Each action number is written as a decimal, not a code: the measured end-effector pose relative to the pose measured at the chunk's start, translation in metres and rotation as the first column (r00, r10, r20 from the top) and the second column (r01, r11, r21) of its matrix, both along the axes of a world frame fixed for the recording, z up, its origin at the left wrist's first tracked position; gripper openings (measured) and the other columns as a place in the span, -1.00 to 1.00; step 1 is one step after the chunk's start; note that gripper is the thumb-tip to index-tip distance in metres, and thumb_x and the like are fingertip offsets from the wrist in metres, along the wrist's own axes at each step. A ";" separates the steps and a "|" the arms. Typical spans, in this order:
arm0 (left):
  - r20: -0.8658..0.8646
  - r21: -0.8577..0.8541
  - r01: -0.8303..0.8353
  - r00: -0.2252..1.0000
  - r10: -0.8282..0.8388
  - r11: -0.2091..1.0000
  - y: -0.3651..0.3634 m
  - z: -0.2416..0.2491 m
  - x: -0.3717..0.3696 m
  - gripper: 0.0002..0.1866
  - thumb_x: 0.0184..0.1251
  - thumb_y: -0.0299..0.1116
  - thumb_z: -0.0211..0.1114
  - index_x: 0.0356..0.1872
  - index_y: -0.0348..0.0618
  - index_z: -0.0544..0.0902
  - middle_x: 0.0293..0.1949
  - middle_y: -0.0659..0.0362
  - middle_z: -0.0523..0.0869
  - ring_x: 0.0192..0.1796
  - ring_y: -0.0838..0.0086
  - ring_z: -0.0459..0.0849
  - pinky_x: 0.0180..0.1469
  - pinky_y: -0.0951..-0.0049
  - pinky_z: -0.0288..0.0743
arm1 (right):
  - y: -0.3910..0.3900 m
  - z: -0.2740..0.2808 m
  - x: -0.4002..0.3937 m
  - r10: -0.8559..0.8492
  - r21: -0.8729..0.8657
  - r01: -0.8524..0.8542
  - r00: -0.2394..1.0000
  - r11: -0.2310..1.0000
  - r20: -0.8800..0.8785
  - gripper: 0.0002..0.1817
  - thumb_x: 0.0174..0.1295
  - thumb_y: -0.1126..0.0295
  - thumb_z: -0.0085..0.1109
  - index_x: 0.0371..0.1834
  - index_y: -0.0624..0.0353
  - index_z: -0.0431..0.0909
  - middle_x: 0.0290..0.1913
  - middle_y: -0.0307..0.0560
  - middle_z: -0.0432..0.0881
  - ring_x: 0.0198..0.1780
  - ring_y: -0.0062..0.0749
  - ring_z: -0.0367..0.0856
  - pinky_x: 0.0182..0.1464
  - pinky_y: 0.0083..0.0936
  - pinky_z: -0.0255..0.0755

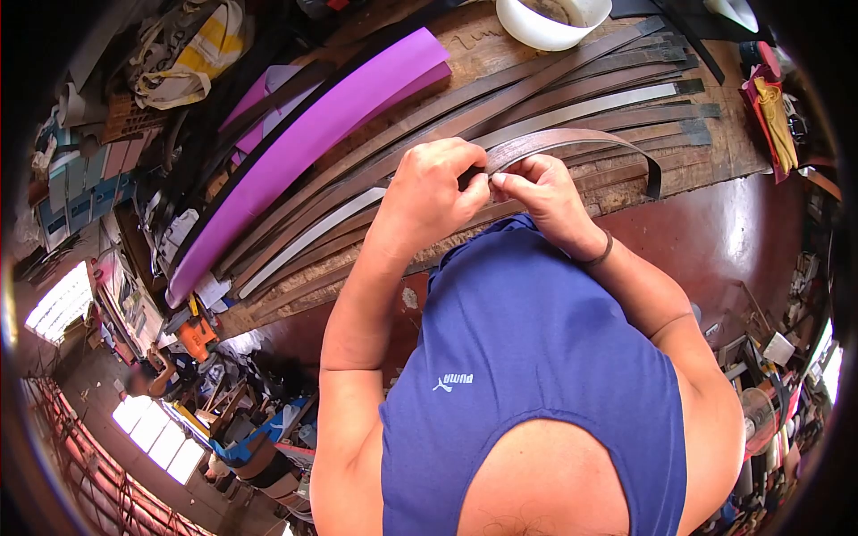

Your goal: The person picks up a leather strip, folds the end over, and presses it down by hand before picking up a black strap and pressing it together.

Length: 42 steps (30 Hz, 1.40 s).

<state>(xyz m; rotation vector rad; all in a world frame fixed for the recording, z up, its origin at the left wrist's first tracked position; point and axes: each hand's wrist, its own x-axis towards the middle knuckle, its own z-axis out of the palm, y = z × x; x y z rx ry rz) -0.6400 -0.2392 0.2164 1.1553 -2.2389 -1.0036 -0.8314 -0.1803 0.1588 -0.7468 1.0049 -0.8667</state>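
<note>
Head cam: both my hands are up at the near edge of the workbench (737,129), in front of my chest. My left hand (429,189) is grasping the near end of a brown strap (572,137), thumb and curled fingers pinched together. My right hand (547,198) grips the same end, thumb tip and fingers right beside the left's. Exact finger contact is partly hidden, can't tell more.

Strap location: starts between my fingertips, arches up and over to the right, dark far end drooping past my right hand. Can't tell if that end touches the bench.

Behind and under the hands: loose strips (572,75) laid side by side diagonally across the bench, mostly brown, some with dark ends. One pale strip (594,107) among them. A rolled purple sheet (331,143) lies along their left side. White bowl (554,27) sits at the far side, contents unclear. Yellow cloth (773,121) near the right end of the bench. Orange tool (195,337) beyond the left end, type unclear. White-and-yellow bag (192,58), upper left.

On me: blue sleeveless top (545,330), dark band (601,250) on the right wrist.
</note>
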 end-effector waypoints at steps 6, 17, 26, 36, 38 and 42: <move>0.008 0.011 -0.021 1.000 0.021 1.000 0.002 0.002 -0.001 -0.81 0.05 -0.49 0.36 -0.28 -0.33 0.71 -0.29 -0.08 0.77 -0.22 0.04 0.78 -0.11 0.25 0.65 | 0.003 -0.002 0.005 -0.062 0.003 0.062 0.992 0.998 0.110 -0.84 0.44 0.43 0.19 -0.15 0.32 0.69 -0.30 -0.20 0.70 -0.24 -0.59 0.61 -0.08 -0.58 0.49; -0.044 0.121 -0.033 0.998 0.039 0.992 0.002 -0.001 0.002 -0.81 0.06 -0.48 0.35 -0.27 -0.34 0.72 -0.33 -0.07 0.77 -0.25 0.10 0.79 -0.15 0.28 0.63 | 0.003 0.002 0.003 -0.050 0.036 0.046 0.992 0.998 0.117 -0.83 0.41 0.44 0.23 -0.14 0.35 0.70 -0.27 -0.12 0.74 -0.22 -0.54 0.65 -0.06 -0.56 0.52; -0.037 0.058 -0.056 0.998 0.058 0.997 0.007 -0.002 0.000 -0.80 0.07 -0.49 0.38 -0.26 -0.35 0.71 -0.30 -0.06 0.78 -0.24 0.09 0.79 -0.13 0.27 0.65 | 0.004 -0.006 0.005 -0.066 0.073 0.058 0.990 0.996 0.125 -0.86 0.40 0.46 0.23 -0.20 0.33 0.69 -0.29 -0.11 0.73 -0.23 -0.51 0.65 -0.05 -0.52 0.52; -0.040 -0.002 -0.063 0.997 0.063 0.998 0.011 -0.007 -0.001 -0.83 0.09 -0.51 0.37 -0.28 -0.33 0.70 -0.33 -0.06 0.77 -0.28 0.09 0.78 -0.17 0.25 0.65 | 0.008 -0.012 0.005 -0.150 0.152 0.119 0.966 0.981 0.213 -0.85 0.43 0.47 0.18 -0.17 0.34 0.68 -0.25 -0.08 0.74 -0.22 -0.48 0.67 -0.05 -0.49 0.55; -0.037 -0.005 -0.069 0.997 0.069 0.998 0.012 -0.008 -0.002 -0.83 0.09 -0.51 0.37 -0.28 -0.33 0.70 -0.33 -0.06 0.77 -0.27 0.09 0.78 -0.17 0.25 0.65 | 0.009 -0.008 0.006 -0.135 0.116 0.117 0.977 0.986 0.163 -0.85 0.43 0.47 0.18 -0.17 0.34 0.68 -0.25 -0.09 0.73 -0.22 -0.49 0.66 -0.05 -0.50 0.54; -0.037 -0.006 -0.071 0.997 0.071 0.997 0.012 -0.006 -0.002 -0.83 0.09 -0.50 0.37 -0.28 -0.33 0.71 -0.33 -0.06 0.77 -0.27 0.09 0.78 -0.17 0.26 0.65 | 0.008 -0.007 0.004 -0.079 0.060 0.073 0.990 0.996 0.116 -0.86 0.43 0.47 0.20 -0.16 0.34 0.68 -0.26 -0.11 0.73 -0.22 -0.51 0.65 -0.05 -0.52 0.54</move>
